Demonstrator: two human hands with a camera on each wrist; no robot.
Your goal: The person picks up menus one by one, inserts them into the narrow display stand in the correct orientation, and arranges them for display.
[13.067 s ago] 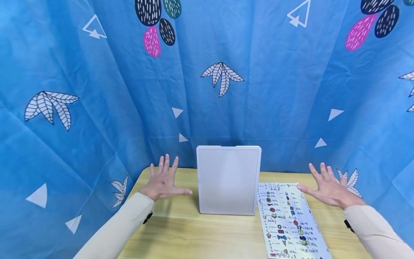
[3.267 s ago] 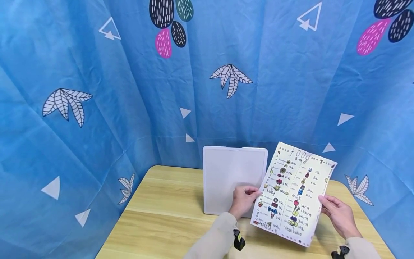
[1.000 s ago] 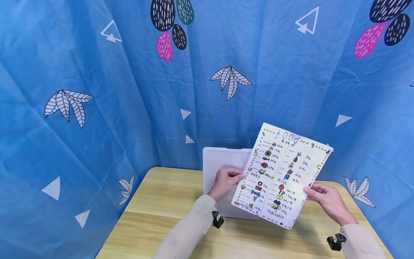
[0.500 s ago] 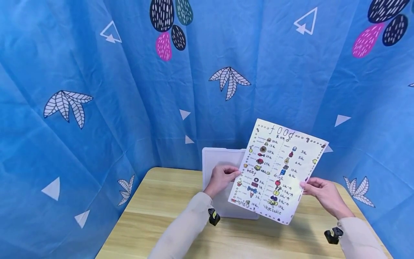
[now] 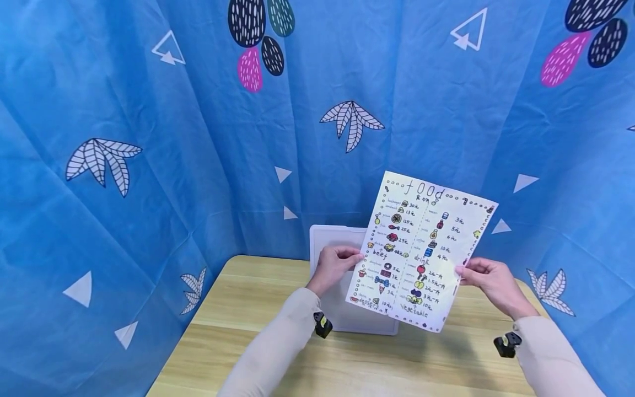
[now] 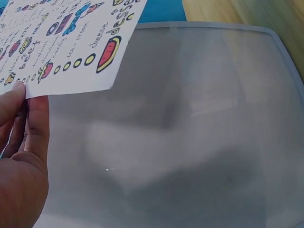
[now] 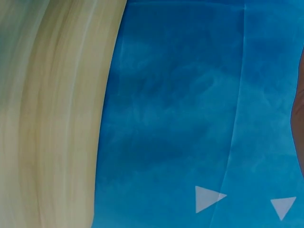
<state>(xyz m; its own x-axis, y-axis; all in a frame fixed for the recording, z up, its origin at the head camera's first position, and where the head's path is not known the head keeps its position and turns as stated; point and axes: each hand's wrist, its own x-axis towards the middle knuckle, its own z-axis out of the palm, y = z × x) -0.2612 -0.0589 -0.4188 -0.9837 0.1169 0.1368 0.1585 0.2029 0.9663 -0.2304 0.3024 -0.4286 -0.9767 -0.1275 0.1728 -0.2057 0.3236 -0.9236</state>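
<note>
A paper food menu [image 5: 421, 251], hand-drawn with coloured pictures and prices, is held up and tilted above the table. My left hand [image 5: 333, 268] pinches its left edge between thumb and fingers. On the opposite edge my right hand [image 5: 493, 284] grips it with the thumb in front. Behind the sheet stands a white board [image 5: 339, 234], its right part covered by the menu. The left wrist view shows the menu's corner [image 6: 95, 76] in front of the board's face [image 6: 190, 123]. Only a sliver of the right hand [image 7: 298, 118] appears in the right wrist view.
The wooden table [image 5: 223, 320] reaches to the blue patterned curtain [image 5: 347, 182], which hangs behind it and along both sides. A dark clip-like device [image 5: 322, 325] sits at the left wrist, and another such device [image 5: 507, 344] at the right.
The menu, flat on the table at first, has been picked up with both hands. Since then it has moved left and upward, and now covers part of the board.
</note>
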